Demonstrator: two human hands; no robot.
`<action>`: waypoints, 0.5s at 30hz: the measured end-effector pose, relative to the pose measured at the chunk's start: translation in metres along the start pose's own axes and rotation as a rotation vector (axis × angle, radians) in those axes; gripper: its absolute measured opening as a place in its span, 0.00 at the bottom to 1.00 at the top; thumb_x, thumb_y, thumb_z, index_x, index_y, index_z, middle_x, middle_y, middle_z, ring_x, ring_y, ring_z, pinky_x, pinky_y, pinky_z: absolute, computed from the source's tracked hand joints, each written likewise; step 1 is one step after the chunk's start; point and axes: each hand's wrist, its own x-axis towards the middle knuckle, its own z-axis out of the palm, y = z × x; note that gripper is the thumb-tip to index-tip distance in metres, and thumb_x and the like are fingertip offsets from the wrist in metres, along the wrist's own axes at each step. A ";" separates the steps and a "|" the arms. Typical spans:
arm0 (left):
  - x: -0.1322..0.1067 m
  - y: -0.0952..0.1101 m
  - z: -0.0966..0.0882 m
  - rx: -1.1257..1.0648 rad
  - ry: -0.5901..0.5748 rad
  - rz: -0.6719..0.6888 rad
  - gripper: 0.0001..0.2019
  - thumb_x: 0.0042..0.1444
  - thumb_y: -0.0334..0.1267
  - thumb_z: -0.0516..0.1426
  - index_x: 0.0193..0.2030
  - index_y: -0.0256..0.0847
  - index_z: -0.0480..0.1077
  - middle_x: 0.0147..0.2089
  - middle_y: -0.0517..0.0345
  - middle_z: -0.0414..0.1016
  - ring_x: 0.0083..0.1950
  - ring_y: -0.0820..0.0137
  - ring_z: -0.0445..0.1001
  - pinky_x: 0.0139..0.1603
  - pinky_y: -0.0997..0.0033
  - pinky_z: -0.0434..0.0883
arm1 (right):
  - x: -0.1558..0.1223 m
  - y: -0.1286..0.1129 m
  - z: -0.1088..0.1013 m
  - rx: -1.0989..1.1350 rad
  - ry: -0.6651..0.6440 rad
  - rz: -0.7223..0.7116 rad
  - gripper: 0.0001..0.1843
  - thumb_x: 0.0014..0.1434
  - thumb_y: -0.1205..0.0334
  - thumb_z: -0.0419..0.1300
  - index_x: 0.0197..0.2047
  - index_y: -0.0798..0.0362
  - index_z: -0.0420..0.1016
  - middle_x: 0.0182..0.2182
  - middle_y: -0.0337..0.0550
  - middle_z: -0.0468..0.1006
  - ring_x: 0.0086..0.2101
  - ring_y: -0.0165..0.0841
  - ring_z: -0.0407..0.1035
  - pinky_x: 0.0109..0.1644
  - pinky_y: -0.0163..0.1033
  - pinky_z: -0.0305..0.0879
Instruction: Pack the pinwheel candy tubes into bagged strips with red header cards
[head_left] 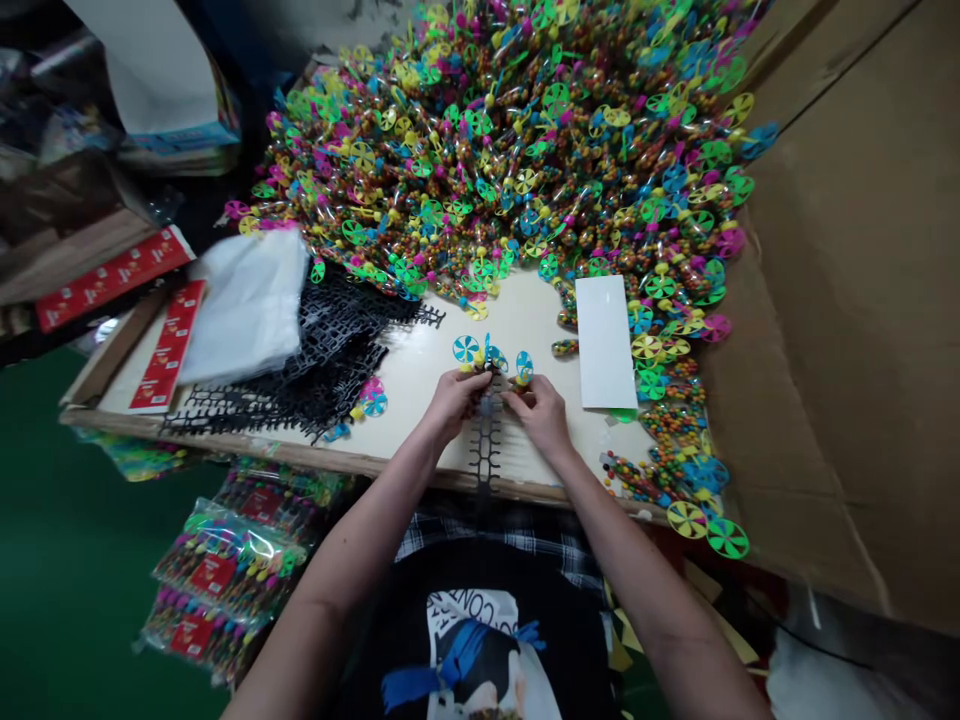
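My left hand (pixel 454 398) and my right hand (pixel 538 412) meet at the near middle of the table, fingers pinched. Between them lies a black plastic rack strip (pixel 486 440) that runs toward the table's front edge. The left fingers pinch a blue pinwheel candy toy (pixel 466 350) at the strip's top end. A second blue pinwheel toy (pixel 523 367) is pinched in the right fingers. A third blue pinwheel (pixel 496 358) stands between them.
A huge heap of pinwheel candy toys (pixel 525 150) covers the far table and right side. Black rack strips (pixel 330 350) pile at left beside a white plastic bag (pixel 247 305). A white card (pixel 606 342) lies right. Packed bags (pixel 225 570) sit below left. Cardboard wall (pixel 847 300) at right.
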 end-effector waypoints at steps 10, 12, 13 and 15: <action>0.000 -0.003 0.009 -0.108 0.004 -0.035 0.13 0.39 0.38 0.65 0.24 0.36 0.64 0.17 0.67 0.63 0.14 0.81 0.59 0.14 0.79 0.51 | 0.000 0.003 0.016 -0.143 -0.098 -0.222 0.12 0.53 0.72 0.54 0.42 0.52 0.65 0.38 0.45 0.68 0.40 0.38 0.65 0.47 0.43 0.66; 0.000 -0.004 0.009 -0.098 -0.001 -0.049 0.13 0.40 0.39 0.65 0.23 0.37 0.64 0.16 0.67 0.63 0.14 0.81 0.59 0.14 0.79 0.50 | -0.001 0.004 0.015 -0.146 -0.114 -0.216 0.14 0.51 0.75 0.52 0.41 0.51 0.65 0.37 0.44 0.67 0.39 0.37 0.65 0.46 0.42 0.66; -0.001 -0.005 0.009 -0.097 -0.002 -0.053 0.13 0.40 0.39 0.65 0.23 0.37 0.64 0.16 0.67 0.63 0.14 0.81 0.59 0.14 0.79 0.51 | -0.001 0.004 0.015 -0.145 -0.123 -0.209 0.15 0.50 0.76 0.51 0.40 0.51 0.64 0.37 0.44 0.66 0.38 0.36 0.64 0.45 0.41 0.67; -0.002 -0.004 0.010 -0.097 0.002 -0.062 0.13 0.41 0.38 0.64 0.24 0.37 0.64 0.16 0.66 0.64 0.14 0.80 0.59 0.14 0.79 0.51 | -0.002 0.003 0.012 -0.148 -0.139 -0.196 0.16 0.49 0.76 0.50 0.40 0.50 0.64 0.37 0.43 0.65 0.36 0.35 0.64 0.42 0.40 0.67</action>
